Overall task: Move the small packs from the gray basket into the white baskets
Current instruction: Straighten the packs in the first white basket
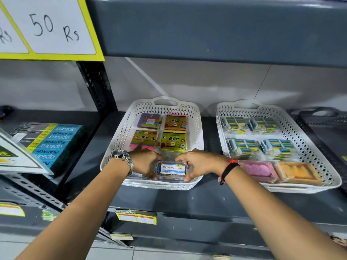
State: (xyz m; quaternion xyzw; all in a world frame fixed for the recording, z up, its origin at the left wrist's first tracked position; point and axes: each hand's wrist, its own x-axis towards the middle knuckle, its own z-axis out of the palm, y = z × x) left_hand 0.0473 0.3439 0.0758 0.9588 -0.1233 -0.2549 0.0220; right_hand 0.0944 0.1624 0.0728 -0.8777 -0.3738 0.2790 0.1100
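A clear plastic clip box [171,170] with a red, white and blue label sits at the front of the left white basket [116,145]. My left hand [144,161] grips its left end and my right hand [197,163] grips its right end. Behind it in that basket lie several green and purple sticky-note packs [173,140]. The right white basket [308,145] holds several wrapped staple packs [242,146], a pink pack [258,169] and an orange pack [297,172]. The gray basket [323,117] shows only partly at the far right; its contents are hidden.
The baskets stand on a dark gray metal shelf [187,201] under another shelf board. Blue pencil boxes [54,143] are stacked on the neighbouring shelf to the left, beyond a black upright post [95,85]. A yellow-framed price sign [50,27] hangs upper left.
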